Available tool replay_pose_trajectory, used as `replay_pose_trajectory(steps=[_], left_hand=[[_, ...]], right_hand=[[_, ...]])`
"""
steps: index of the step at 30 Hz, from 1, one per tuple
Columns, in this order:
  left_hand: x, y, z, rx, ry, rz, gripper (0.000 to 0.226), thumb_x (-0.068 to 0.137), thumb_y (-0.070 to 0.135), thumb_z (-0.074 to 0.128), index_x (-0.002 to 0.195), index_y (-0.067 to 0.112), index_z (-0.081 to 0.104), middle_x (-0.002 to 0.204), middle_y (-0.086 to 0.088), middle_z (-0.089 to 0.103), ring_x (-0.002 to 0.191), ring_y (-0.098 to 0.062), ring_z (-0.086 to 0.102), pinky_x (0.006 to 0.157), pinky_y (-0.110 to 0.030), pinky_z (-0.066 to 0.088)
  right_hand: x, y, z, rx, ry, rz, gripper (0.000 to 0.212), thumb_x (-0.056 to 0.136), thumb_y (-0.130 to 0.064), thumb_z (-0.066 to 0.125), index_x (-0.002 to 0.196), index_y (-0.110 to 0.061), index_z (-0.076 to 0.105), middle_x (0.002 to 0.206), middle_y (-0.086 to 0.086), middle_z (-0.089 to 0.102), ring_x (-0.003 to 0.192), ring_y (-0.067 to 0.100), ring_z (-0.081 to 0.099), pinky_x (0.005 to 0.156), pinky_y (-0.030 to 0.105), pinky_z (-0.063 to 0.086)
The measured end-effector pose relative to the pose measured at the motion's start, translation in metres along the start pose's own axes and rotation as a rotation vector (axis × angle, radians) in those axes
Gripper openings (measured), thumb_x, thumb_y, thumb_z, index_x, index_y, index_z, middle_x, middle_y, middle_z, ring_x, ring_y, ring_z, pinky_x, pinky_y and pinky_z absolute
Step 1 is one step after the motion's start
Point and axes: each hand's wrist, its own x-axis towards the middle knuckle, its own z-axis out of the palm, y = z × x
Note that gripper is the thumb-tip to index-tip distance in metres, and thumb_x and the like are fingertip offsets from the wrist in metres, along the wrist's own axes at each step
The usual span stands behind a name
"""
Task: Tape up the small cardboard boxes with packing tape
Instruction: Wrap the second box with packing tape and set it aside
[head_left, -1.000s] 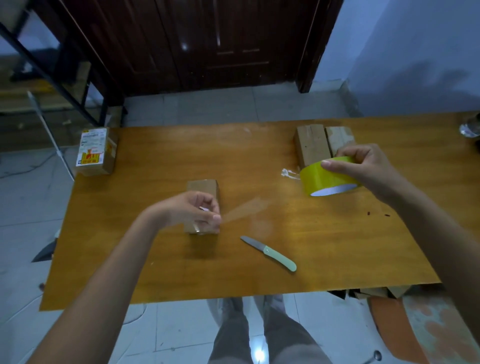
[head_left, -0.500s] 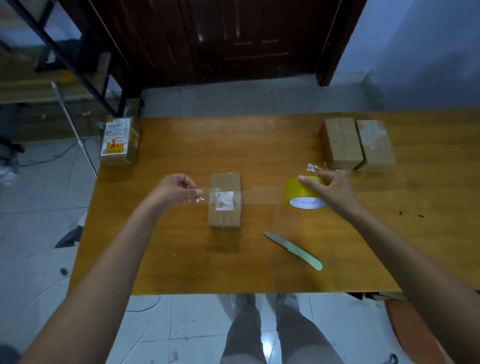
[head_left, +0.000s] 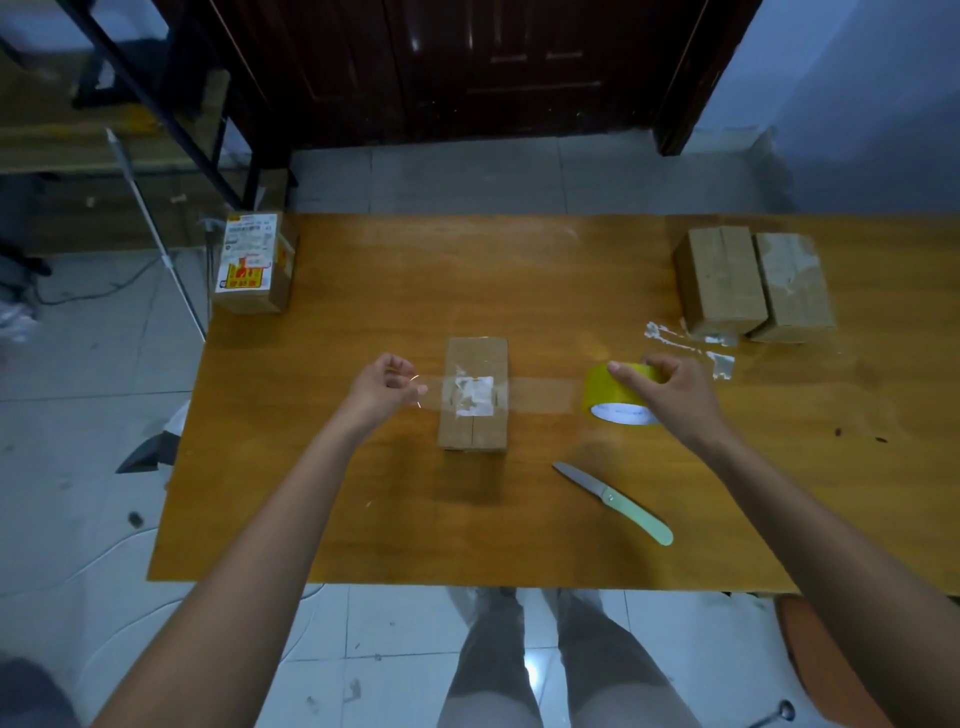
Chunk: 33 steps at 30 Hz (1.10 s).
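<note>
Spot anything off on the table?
Yes: torn tape scraps are stuck to the wooden table beside the two far-right boxes, and an open knife lies loose near the front edge.

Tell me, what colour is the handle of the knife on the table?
Pale green handle, seen in the head view.

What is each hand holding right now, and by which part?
The left hand pinches the free end of the clear tape strip. The right hand grips the yellow tape roll around its outer rim.
</note>
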Motion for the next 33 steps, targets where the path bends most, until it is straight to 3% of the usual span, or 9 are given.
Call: replay_pose_trajectory(steps=[2,5,8,13,18,21,23,28,33], left_hand=[[0.001,-0.001,0.002,-0.018,-0.044,0.024,0.035,0.085,0.010,0.072,0.115,0.011,0.054,0.096,-0.005,0.063,0.083,-0.016,0.062,0.075,-0.025,0.048],[0.005,-0.002,0.008,-0.012,-0.111,-0.013,0.039,0.084,0.011,0.074,0.118,0.016,0.054,0.112,-0.004,0.065,0.087,-0.014,0.062,0.071,-0.026,0.048],[0.005,0.000,0.019,-0.056,-0.162,-0.042,0.037,0.085,0.008,0.072,0.118,0.011,0.056,0.114,-0.011,0.066,0.074,-0.011,0.061,0.059,-0.022,0.042],[0.000,0.013,0.054,-0.137,-0.160,-0.062,0.037,0.085,0.008,0.072,0.118,0.009,0.055,0.111,-0.010,0.065,0.077,-0.013,0.060,0.060,-0.022,0.041],[-0.001,0.031,0.097,-0.217,-0.158,-0.059,0.037,0.084,0.008,0.073,0.115,0.008,0.053,0.112,-0.013,0.064,0.086,-0.021,0.062,0.062,-0.022,0.045],[0.000,0.040,0.117,-0.251,-0.167,-0.087,0.037,0.084,0.005,0.073,0.113,0.007,0.051,0.117,-0.016,0.063,0.080,-0.016,0.063,0.073,-0.025,0.052],[-0.003,0.044,0.125,-0.187,-0.191,-0.132,0.040,0.084,0.009,0.074,0.114,0.008,0.048,0.114,-0.014,0.063,0.076,-0.013,0.063,0.066,-0.024,0.050],[-0.012,0.045,0.134,-0.121,-0.288,-0.267,0.046,0.081,0.008,0.077,0.113,0.006,0.044,0.095,-0.009,0.064,0.069,-0.010,0.062,0.057,-0.020,0.042],[-0.011,0.050,0.137,-0.094,-0.251,-0.242,0.054,0.076,0.017,0.082,0.118,0.006,0.049,0.103,-0.011,0.071,0.095,-0.022,0.068,0.072,-0.030,0.044]], right_hand=[[0.000,0.002,-0.004,0.000,0.017,0.014,0.026,0.078,-0.049,0.071,0.076,-0.025,0.061,0.074,-0.014,0.053,0.068,0.002,0.050,0.064,0.017,0.038],[0.002,0.006,-0.019,-0.032,0.065,0.045,0.052,0.081,-0.042,0.074,0.103,0.005,0.069,0.099,0.010,0.068,0.092,0.025,0.064,0.077,0.033,0.048],[0.000,0.012,-0.037,0.006,0.044,0.050,0.065,0.074,-0.055,0.074,0.108,-0.001,0.070,0.098,0.006,0.069,0.092,0.018,0.065,0.072,0.023,0.044],[-0.005,0.016,-0.065,-0.014,0.076,0.087,0.048,0.081,-0.043,0.073,0.100,0.000,0.071,0.095,0.014,0.070,0.081,0.016,0.062,0.070,0.025,0.043],[-0.004,0.033,-0.095,-0.015,0.148,0.141,0.059,0.071,-0.062,0.071,0.100,-0.011,0.067,0.087,-0.001,0.058,0.083,0.011,0.054,0.072,0.024,0.040],[-0.006,0.038,-0.111,-0.049,0.186,0.146,0.056,0.075,-0.054,0.074,0.102,-0.006,0.067,0.095,0.012,0.064,0.090,0.018,0.057,0.073,0.028,0.044],[-0.008,0.040,-0.118,-0.050,0.199,0.148,0.058,0.080,-0.047,0.074,0.103,0.006,0.067,0.102,0.024,0.066,0.096,0.030,0.062,0.079,0.037,0.047],[-0.012,0.050,-0.127,-0.057,0.186,0.128,0.053,0.072,-0.054,0.076,0.076,-0.002,0.065,0.068,0.010,0.054,0.067,0.014,0.047,0.059,0.029,0.037],[-0.016,0.054,-0.133,-0.068,0.188,0.079,0.039,0.081,-0.039,0.076,0.061,-0.013,0.055,0.058,-0.001,0.043,0.058,0.013,0.038,0.049,0.023,0.028]])
